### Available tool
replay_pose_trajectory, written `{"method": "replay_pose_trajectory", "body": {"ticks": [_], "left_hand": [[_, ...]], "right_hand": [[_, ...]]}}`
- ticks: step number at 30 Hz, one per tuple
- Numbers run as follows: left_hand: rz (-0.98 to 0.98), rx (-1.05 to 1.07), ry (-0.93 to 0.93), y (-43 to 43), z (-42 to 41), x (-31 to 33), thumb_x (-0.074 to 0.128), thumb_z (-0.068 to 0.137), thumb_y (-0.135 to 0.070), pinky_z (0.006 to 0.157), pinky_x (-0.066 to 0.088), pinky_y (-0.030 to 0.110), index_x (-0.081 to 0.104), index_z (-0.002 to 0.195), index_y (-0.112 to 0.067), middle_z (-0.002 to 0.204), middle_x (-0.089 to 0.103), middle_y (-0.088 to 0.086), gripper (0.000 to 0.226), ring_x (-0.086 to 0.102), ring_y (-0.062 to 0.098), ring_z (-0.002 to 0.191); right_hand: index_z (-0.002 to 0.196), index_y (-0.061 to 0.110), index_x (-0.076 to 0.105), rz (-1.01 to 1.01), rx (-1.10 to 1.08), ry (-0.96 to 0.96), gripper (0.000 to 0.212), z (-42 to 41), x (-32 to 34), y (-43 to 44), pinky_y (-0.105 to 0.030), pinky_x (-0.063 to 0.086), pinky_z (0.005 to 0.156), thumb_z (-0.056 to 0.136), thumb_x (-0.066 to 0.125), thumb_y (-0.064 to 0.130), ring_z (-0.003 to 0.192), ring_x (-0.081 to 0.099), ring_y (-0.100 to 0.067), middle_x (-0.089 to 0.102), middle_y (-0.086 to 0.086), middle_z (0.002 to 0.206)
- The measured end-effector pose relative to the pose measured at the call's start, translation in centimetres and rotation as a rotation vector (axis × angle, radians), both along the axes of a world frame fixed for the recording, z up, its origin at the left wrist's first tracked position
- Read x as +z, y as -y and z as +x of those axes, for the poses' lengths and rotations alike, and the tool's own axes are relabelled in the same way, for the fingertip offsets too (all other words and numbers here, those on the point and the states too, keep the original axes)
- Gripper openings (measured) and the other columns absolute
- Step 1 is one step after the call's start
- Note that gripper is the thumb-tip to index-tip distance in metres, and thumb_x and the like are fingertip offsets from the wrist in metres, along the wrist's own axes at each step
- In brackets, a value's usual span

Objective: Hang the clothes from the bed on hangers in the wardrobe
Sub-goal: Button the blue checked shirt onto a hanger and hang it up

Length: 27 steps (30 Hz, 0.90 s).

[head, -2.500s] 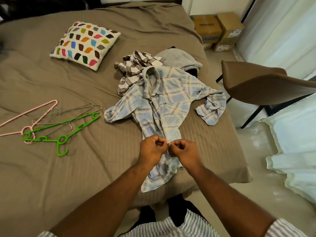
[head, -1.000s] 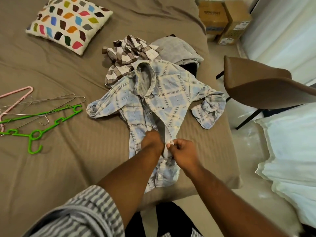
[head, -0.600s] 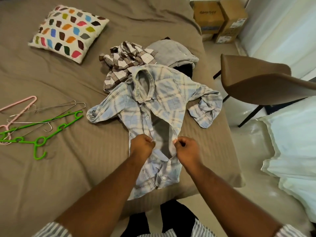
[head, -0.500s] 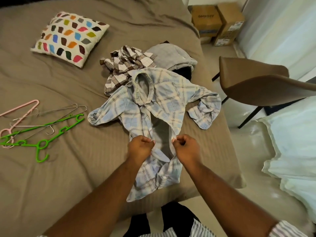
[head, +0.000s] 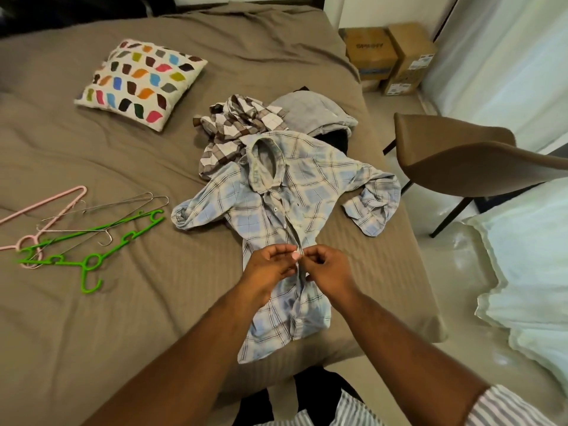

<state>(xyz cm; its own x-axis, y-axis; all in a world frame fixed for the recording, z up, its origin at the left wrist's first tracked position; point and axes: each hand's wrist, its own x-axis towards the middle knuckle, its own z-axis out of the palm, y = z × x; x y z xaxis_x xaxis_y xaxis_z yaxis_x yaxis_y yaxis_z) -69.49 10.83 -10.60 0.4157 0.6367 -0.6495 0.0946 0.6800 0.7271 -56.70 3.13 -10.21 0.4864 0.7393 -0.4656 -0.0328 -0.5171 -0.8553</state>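
Note:
A blue plaid shirt [head: 310, 192] lies front-up on the bed [head: 123, 318], collar away from me, hem at the near edge. My left hand [head: 270, 267] and my right hand [head: 327, 269] meet at its button placket, each pinching one edge of the fabric at mid-front. Behind it lie a brown checked garment [head: 233, 130] and a grey garment [head: 310, 113] over something dark. To the left lie a green hanger [head: 92, 256], a pink hanger [head: 43, 216] and wire hangers [head: 116, 207].
A patterned cushion [head: 138, 83] sits at the bed's far left. A brown chair [head: 467, 158] stands right of the bed, cardboard boxes [head: 387, 56] behind it, pale curtains [head: 522, 256] at the right. No wardrobe is in view.
Half a second ago my hands held the shirt's two front edges apart, showing a gap. Now they have come together and the gap at mid-front is closed.

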Motion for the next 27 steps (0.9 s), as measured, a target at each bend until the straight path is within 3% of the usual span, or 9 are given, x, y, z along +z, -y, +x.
{"method": "replay_pose_trajectory", "body": {"ticks": [3,5,8,10,14,18,23,27], "left_hand": [[0.071,0.050,-0.070,0.4,-0.3,-0.1,0.075,0.086,-0.002,0.074,0.060,0.027,0.074,0.099,-0.007,0.090,0.075,0.014,0.013,0.071,0.020,0.082],[0.138,0.095,-0.130,0.4,-0.7,-0.5,0.078,0.084,-0.001,0.074,0.060,0.030,0.076,0.094,-0.008,0.087,0.077,0.013,0.013,0.072,0.022,0.080],[0.211,0.114,-0.175,0.4,-1.2,-0.5,0.082,0.079,-0.002,0.077,0.061,0.032,0.078,0.091,-0.009,0.083,0.077,0.013,0.015,0.074,0.023,0.079],[0.214,0.108,-0.158,0.5,-1.2,-0.3,0.083,0.079,-0.002,0.078,0.061,0.032,0.078,0.090,-0.010,0.083,0.077,0.012,0.015,0.075,0.024,0.081],[0.175,0.104,-0.109,0.5,-1.1,0.0,0.080,0.082,-0.002,0.077,0.061,0.030,0.078,0.090,-0.012,0.085,0.078,0.012,0.013,0.076,0.024,0.083],[0.186,0.075,-0.112,0.4,-1.3,0.1,0.080,0.082,-0.003,0.076,0.061,0.029,0.078,0.091,-0.013,0.084,0.078,0.011,0.013,0.076,0.023,0.082],[0.213,0.046,-0.139,0.3,-1.7,-0.2,0.079,0.083,-0.004,0.080,0.061,0.034,0.079,0.096,-0.010,0.086,0.078,0.011,0.014,0.076,0.025,0.083],[0.210,0.011,-0.129,-0.1,-2.0,-0.1,0.077,0.085,-0.001,0.078,0.061,0.031,0.078,0.094,-0.011,0.086,0.078,0.011,0.014,0.074,0.022,0.080]], "right_hand": [[0.085,0.015,0.075,-0.028,0.008,0.048,0.006,-0.6,-0.1,0.0,-0.045,0.059,0.068,0.090,0.073,0.013,0.068,0.071,-0.022,0.075,-0.007,0.074],[0.081,0.018,0.075,-0.066,-0.045,0.224,0.008,-0.6,-0.2,0.0,-0.030,0.056,0.062,0.089,0.075,0.021,0.064,0.068,-0.009,0.073,0.003,0.070],[0.082,0.020,0.075,-0.038,-0.092,0.338,0.006,-0.6,0.1,0.1,-0.011,0.045,0.057,0.087,0.076,0.022,0.066,0.065,0.000,0.071,0.010,0.072],[0.085,0.019,0.078,0.009,-0.008,0.324,0.002,-0.9,0.3,0.1,-0.008,0.047,0.060,0.087,0.078,0.019,0.070,0.066,0.004,0.072,0.012,0.075],[0.089,0.020,0.081,0.051,0.073,0.263,0.006,-1.2,0.4,0.2,-0.010,0.052,0.066,0.086,0.079,0.014,0.073,0.070,0.002,0.074,0.014,0.078],[0.093,0.020,0.082,0.044,0.065,0.225,0.008,-1.1,0.0,0.3,-0.020,0.058,0.074,0.086,0.079,0.017,0.076,0.073,-0.002,0.077,0.011,0.081],[0.096,0.020,0.083,0.073,0.088,0.181,0.009,-1.3,-0.1,0.4,-0.024,0.059,0.073,0.089,0.076,0.020,0.076,0.073,-0.005,0.078,0.009,0.082],[0.094,0.013,0.081,0.098,0.095,0.042,0.009,-0.8,0.2,0.5,-0.030,0.061,0.072,0.092,0.073,0.014,0.075,0.074,-0.016,0.078,-0.003,0.079]]}}
